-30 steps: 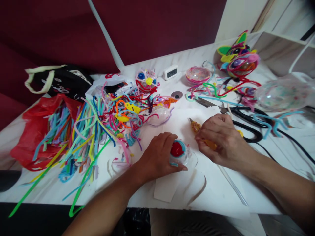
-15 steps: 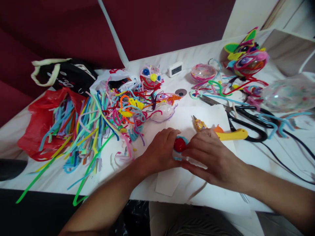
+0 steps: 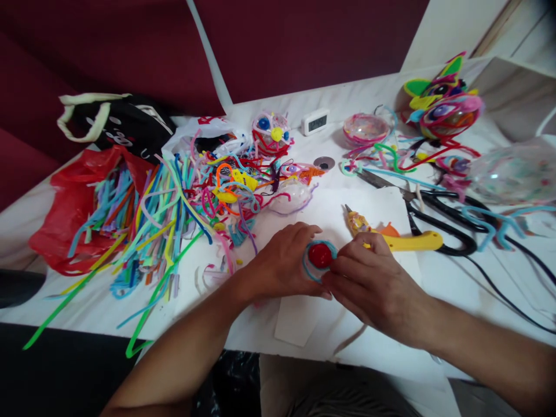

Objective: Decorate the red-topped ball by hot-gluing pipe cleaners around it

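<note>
Right hand (image 3: 377,284) has been moved from the yellow glue gun (image 3: 414,241), now laid down, to the red-domed clear piece (image 3: 320,256). Piece is held over white paper (image 3: 377,208), back from the near edge of the bench (image 3: 254,333), and clasped by the left hand (image 3: 282,263); right fingertips are bunched at its blue rim, pinch not discernible. Judged light, stiff, smooth, possibly slippery, with soft trim; best gripped lightly by its clear sides. Beyond, bare paper is available; room is limited rightward by glue gun and scissors (image 3: 443,223), leftward by heaped pipe cleaners (image 3: 160,214).
</note>
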Tool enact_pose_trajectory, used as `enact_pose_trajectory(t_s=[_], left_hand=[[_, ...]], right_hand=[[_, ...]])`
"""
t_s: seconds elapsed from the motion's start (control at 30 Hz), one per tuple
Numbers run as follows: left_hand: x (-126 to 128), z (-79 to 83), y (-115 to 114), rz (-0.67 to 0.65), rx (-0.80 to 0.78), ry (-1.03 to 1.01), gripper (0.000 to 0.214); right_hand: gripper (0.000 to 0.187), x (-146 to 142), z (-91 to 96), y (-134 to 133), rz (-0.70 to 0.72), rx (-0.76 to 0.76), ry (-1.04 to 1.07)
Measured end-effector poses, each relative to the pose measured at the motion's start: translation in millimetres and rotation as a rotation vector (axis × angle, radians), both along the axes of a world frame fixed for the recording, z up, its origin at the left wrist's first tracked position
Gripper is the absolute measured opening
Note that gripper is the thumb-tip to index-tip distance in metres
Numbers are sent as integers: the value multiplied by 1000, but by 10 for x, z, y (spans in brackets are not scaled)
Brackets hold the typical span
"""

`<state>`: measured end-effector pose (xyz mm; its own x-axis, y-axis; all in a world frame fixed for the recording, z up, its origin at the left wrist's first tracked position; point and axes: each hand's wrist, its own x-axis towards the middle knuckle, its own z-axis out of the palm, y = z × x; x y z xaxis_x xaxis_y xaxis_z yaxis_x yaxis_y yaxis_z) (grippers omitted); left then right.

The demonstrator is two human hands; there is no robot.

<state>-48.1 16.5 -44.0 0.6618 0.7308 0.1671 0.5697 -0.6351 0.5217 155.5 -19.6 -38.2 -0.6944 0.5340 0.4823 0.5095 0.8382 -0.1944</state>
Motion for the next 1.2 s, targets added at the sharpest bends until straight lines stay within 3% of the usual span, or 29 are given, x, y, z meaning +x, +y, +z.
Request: enact_pose_trajectory(t_s=[0.13,0.37,0.6,1.2], left_hand=[[-134,153,119,-71,-123,12,90],[-156,194,173,-180,-229,-102,56],[-130,174,164,-177,-198,-101,53],[-103,141,144,-160,-183,-70,54]], right_hand=[[21,45,13,-1,-18,-23,-10],[14,102,78,8,12,-25,28],[15,131,100,28,34,-44,54],[11,221,66,102,81,-276,143]])
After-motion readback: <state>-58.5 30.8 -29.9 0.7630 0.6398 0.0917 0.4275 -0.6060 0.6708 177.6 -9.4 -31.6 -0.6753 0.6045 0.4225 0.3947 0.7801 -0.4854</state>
